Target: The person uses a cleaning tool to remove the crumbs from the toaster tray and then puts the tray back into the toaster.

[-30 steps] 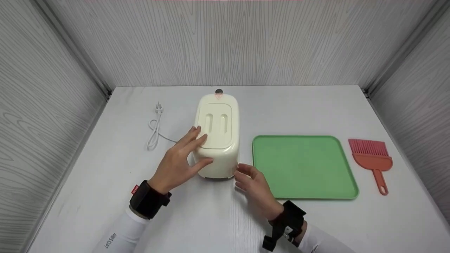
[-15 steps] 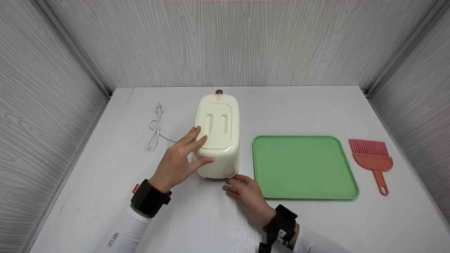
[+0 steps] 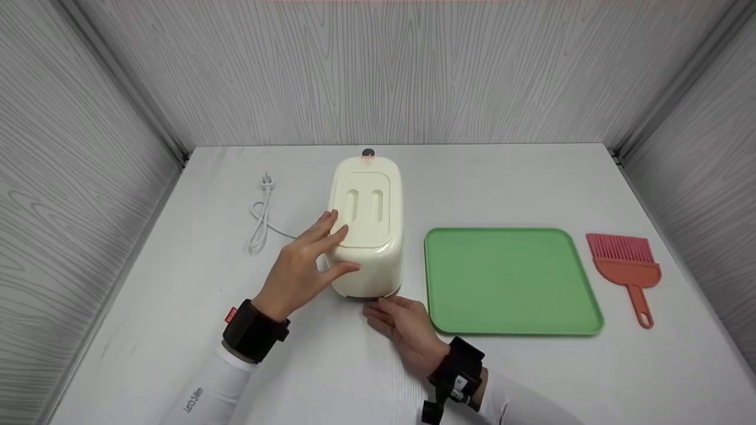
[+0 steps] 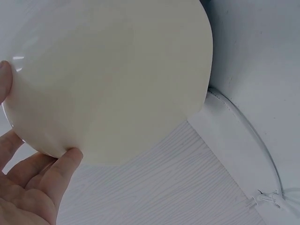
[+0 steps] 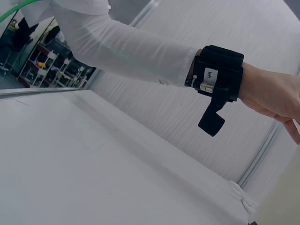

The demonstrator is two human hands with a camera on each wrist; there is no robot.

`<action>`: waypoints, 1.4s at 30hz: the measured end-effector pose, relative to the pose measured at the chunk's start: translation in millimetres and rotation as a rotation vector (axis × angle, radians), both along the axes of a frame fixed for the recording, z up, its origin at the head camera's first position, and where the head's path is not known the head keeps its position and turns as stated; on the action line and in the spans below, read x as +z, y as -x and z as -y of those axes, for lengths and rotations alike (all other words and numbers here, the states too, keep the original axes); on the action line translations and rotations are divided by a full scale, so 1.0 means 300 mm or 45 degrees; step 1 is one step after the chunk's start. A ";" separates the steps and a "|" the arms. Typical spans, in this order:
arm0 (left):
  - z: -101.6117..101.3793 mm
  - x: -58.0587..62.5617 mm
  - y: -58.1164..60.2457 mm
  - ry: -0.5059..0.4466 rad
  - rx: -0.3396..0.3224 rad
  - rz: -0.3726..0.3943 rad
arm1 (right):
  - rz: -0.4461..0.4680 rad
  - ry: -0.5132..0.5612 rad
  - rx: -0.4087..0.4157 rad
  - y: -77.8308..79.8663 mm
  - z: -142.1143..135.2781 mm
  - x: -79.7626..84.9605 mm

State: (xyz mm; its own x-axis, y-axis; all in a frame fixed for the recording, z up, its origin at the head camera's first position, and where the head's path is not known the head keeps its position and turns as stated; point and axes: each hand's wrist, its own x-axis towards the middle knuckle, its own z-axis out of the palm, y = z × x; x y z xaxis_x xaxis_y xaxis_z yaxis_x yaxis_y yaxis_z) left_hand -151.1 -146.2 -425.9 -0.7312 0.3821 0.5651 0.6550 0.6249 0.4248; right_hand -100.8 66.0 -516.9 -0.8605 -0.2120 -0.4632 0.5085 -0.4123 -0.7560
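Observation:
A cream toaster (image 3: 372, 218) with two shallow recesses in its top stands at the middle of the table. My left hand (image 3: 295, 273) holds its near left corner, thumb on the near end and fingers spread along the top edge. The left wrist view shows these fingertips on the glossy cream shell (image 4: 126, 79). At the near bottom edge, my right hand (image 3: 407, 333) has loosely extended fingers, their tips partly hidden by the base. The right wrist view leaves out the right hand but shows the left hand (image 5: 272, 89) and part of the toaster (image 5: 283, 197).
Left of the toaster lies a white power cord (image 3: 258, 233) with its plug (image 3: 267, 183). A green tray (image 3: 514, 280) is on the right, and beyond it a red brush (image 3: 626, 265). Wood-grain panels (image 3: 390, 77) enclose the table (image 3: 331, 366) at the back and sides.
My right hand has moved from the toaster's near right side to the left along its bottom edge. The toaster's near end sits very slightly higher in view. The left hand has stayed in place.

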 end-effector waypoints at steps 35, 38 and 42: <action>-0.025 -0.014 0.017 0.008 0.028 -0.011 | -0.158 -0.155 -0.048 0.038 0.072 -0.029; -0.026 -0.014 0.017 0.018 0.030 -0.012 | -0.165 -0.197 -0.036 0.040 0.075 -0.028; -0.028 -0.013 0.016 0.029 0.034 -0.004 | -0.167 -0.243 0.024 0.042 0.071 -0.026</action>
